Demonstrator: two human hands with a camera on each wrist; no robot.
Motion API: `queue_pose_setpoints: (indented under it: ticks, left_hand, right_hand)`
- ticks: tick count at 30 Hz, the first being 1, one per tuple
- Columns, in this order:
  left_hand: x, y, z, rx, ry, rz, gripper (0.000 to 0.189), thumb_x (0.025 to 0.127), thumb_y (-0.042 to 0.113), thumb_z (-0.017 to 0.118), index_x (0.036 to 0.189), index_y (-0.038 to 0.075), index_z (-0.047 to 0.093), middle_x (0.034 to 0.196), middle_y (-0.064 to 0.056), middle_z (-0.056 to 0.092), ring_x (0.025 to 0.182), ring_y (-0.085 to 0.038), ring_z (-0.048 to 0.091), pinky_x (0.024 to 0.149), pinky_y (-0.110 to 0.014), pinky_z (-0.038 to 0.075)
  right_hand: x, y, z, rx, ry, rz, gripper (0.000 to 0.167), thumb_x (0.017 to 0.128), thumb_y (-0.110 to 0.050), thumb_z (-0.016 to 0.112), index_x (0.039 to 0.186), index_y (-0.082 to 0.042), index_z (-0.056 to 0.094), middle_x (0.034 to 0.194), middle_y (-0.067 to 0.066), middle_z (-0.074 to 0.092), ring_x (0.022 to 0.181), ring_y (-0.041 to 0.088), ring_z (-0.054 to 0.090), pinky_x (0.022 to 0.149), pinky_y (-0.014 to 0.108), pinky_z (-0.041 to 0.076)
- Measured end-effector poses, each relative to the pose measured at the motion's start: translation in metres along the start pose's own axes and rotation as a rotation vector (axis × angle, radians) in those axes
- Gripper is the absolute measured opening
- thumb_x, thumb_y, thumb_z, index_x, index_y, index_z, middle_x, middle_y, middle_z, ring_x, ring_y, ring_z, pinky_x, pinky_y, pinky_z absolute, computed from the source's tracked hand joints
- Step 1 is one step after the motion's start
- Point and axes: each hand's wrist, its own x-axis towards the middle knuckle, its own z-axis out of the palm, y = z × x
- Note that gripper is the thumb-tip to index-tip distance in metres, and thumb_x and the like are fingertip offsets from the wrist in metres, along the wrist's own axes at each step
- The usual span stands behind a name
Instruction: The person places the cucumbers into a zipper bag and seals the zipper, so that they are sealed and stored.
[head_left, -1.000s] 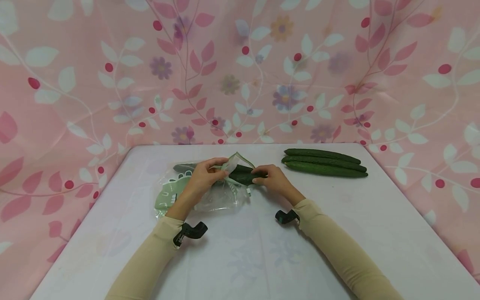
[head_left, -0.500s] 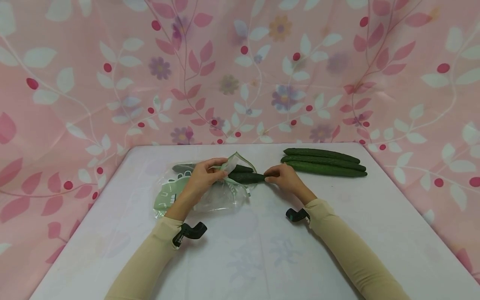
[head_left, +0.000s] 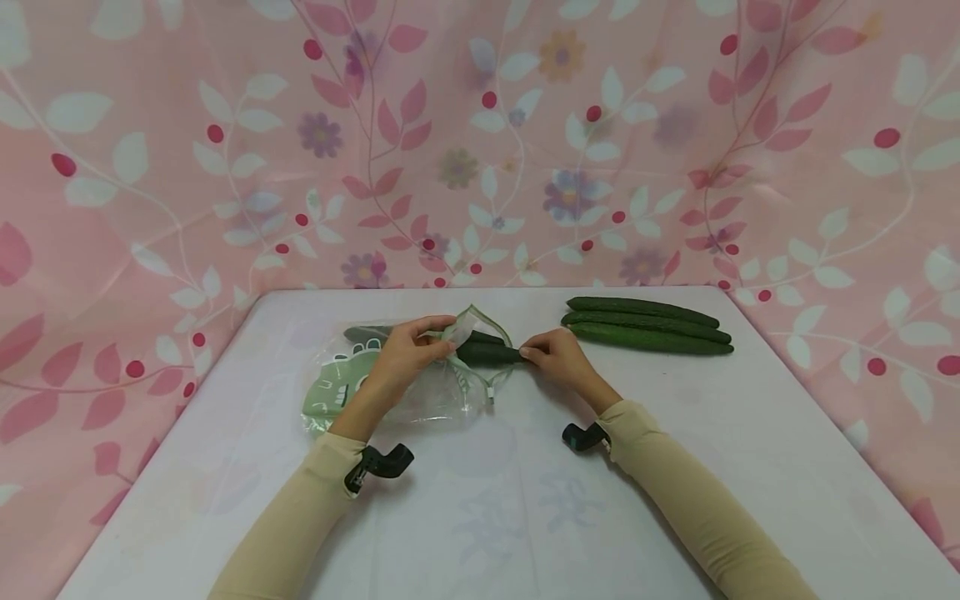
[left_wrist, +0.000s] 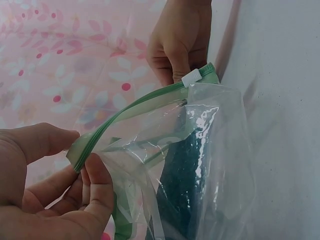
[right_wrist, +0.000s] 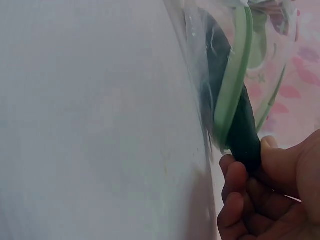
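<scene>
Clear plastic bag [head_left: 442, 404], its mouth parted around a dark green cucumber [head_left: 487, 355].
The film looks thin and slick, so the likeliest trouble is the green zip rim [left_wrist: 108, 123] slipping from the left hand [head_left: 409, 354], whose fingers pinch only that edge; the mouth could then sag and the cucumber snag on it. The white slider [left_wrist: 192, 78] or the second cucumber [head_left: 364, 335] inside might also catch it. The right hand [head_left: 560, 360] has thumb and fingers clamped on the cucumber's right tip, just outside the mouth; the rest lies past the rim, within the bag, running leftward from those fingers. Three loose cucumbers [head_left: 647, 320] rest side by side on the desk [head_left: 480, 517], beyond the right hand.
</scene>
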Motion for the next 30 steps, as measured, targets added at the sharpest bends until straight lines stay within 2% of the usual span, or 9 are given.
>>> queue_pose_setpoints:
  ticks: [6,12,15,18,23,26,30]
  left_hand:
    - [0.000,-0.001,0.000,-0.010,-0.001,-0.004,0.049,0.096,0.007,0.073,0.143,0.003,0.063,0.129,-0.014,0.065,0.098,-0.023,0.063,0.090,-0.033,0.052]
    - [0.001,-0.001,0.000,-0.021,-0.010,0.000,0.048,0.096,0.006,0.073,0.143,0.002,0.063,0.133,-0.013,0.063,0.099,-0.024,0.063,0.091,-0.030,0.052]
    - [0.001,-0.001,-0.001,-0.020,-0.015,0.004,0.048,0.096,0.006,0.072,0.143,0.001,0.062,0.136,-0.013,0.062,0.099,-0.024,0.063,0.090,-0.030,0.051]
    - [0.001,-0.002,0.000,-0.016,-0.017,0.005,0.049,0.096,0.006,0.072,0.144,0.001,0.061,0.139,-0.013,0.060,0.099,-0.023,0.062,0.091,-0.032,0.051]
    - [0.000,-0.002,0.001,-0.018,-0.020,0.005,0.049,0.096,0.006,0.072,0.144,0.002,0.062,0.141,-0.012,0.060,0.101,-0.022,0.063,0.091,-0.032,0.051]
    - [0.000,-0.002,0.001,-0.017,-0.019,0.010,0.049,0.096,0.006,0.073,0.143,0.002,0.062,0.140,-0.012,0.060,0.101,-0.022,0.063,0.091,-0.031,0.051]
    - [0.001,-0.002,0.002,-0.013,-0.014,0.008,0.048,0.095,0.007,0.073,0.143,0.003,0.063,0.139,-0.011,0.061,0.100,-0.023,0.063,0.089,-0.030,0.051]
  right_hand:
    - [0.007,-0.008,0.009,0.025,-0.001,0.046,0.018,0.103,-0.012,0.067,0.099,-0.001,0.081,0.081,0.004,0.073,0.074,0.018,0.058,0.074,0.036,0.048]
    - [0.010,-0.012,0.014,0.077,0.053,0.128,0.019,0.103,-0.015,0.068,0.106,-0.001,0.081,0.083,0.005,0.074,0.071,0.017,0.059,0.066,0.033,0.047]
    - [0.011,-0.012,0.016,0.080,0.082,0.138,0.020,0.103,-0.016,0.069,0.106,-0.001,0.082,0.083,0.006,0.075,0.072,0.018,0.061,0.064,0.033,0.047]
    - [0.012,-0.013,0.018,0.075,0.105,0.139,0.021,0.102,-0.018,0.071,0.108,-0.001,0.082,0.089,0.008,0.077,0.078,0.021,0.065,0.066,0.034,0.049]
    - [0.015,-0.016,0.023,0.042,0.125,0.085,0.021,0.100,-0.015,0.073,0.109,0.002,0.081,0.104,0.015,0.076,0.094,0.030,0.071,0.077,0.042,0.056]
    - [0.017,-0.019,0.027,0.026,0.130,0.059,0.020,0.099,-0.013,0.074,0.107,0.003,0.081,0.106,0.017,0.076,0.099,0.034,0.071,0.084,0.045,0.057]
    - [0.021,-0.021,0.031,0.035,0.123,0.062,0.020,0.099,-0.013,0.074,0.107,0.003,0.080,0.106,0.018,0.076,0.100,0.035,0.071,0.086,0.046,0.056]
